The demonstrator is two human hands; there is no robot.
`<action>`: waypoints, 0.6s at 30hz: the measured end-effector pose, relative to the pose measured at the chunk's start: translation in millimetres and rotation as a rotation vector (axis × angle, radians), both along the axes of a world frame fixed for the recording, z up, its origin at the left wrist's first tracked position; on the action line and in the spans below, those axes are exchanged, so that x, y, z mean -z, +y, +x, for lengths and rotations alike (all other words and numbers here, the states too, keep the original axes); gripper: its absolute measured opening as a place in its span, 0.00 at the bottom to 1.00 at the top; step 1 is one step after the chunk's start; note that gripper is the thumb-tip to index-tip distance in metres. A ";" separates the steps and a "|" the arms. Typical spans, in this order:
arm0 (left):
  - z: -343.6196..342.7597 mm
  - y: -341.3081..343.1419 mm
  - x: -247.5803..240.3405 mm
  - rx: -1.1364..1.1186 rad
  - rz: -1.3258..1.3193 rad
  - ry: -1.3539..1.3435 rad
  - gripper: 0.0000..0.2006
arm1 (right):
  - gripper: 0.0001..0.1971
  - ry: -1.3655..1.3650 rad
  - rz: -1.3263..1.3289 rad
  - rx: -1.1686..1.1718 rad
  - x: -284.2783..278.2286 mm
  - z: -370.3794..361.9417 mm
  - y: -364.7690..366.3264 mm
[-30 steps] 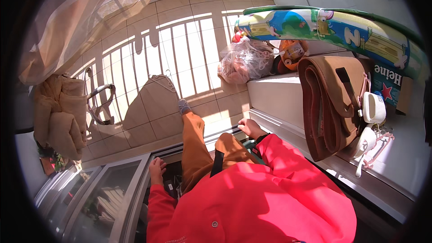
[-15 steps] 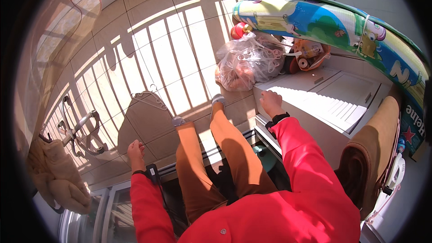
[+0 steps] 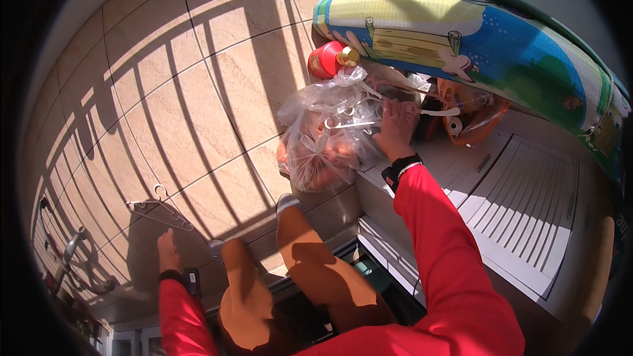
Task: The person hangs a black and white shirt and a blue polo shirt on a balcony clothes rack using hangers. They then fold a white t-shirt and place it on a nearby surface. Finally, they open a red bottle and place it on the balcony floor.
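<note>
In the head view, the right hand [image 3: 395, 130] has been brought forward since half a second ago, from the white cabinet's [image 3: 521, 214] edge to the clear plastic bag [image 3: 313, 151] on the floor beside it; whether its slightly bent fingers grip anything cannot be told. The left hand [image 3: 168, 248], loosely relaxed, is seen empty near one floor hanger [image 3: 161, 202]. One red bottle [image 3: 324, 61], one orange bag [image 3: 489, 122] and one rolled mat [image 3: 422, 36] are counted.
</note>
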State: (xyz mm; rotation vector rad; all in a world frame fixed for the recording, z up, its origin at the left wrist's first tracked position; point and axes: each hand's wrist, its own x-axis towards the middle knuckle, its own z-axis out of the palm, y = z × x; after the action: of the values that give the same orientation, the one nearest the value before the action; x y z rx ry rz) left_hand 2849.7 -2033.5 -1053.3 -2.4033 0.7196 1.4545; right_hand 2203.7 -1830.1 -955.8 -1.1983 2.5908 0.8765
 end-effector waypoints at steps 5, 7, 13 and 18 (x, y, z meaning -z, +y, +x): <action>7.9 0.2 40.5 -0.001 0.042 -0.014 0.30 | 0.41 0.054 -0.172 -0.056 29.1 4.6 -4.3; 11.6 1.9 45.0 -0.014 0.030 0.109 0.33 | 0.34 0.021 -0.183 -0.016 32.7 7.4 -2.4; 3.3 8.9 60.2 -0.062 -0.121 0.250 0.28 | 0.13 -0.311 -0.291 0.220 12.5 24.8 10.5; -10.2 4.4 68.1 -0.004 -0.197 0.109 0.12 | 0.05 -0.422 -0.772 0.310 -27.7 67.6 19.9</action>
State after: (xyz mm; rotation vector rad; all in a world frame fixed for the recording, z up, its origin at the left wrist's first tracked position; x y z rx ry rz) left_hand 2839.5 -2029.2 -1121.4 -2.4830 0.9241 1.5950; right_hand 2271.3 -1810.2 -928.1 -0.9145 2.6736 -0.4437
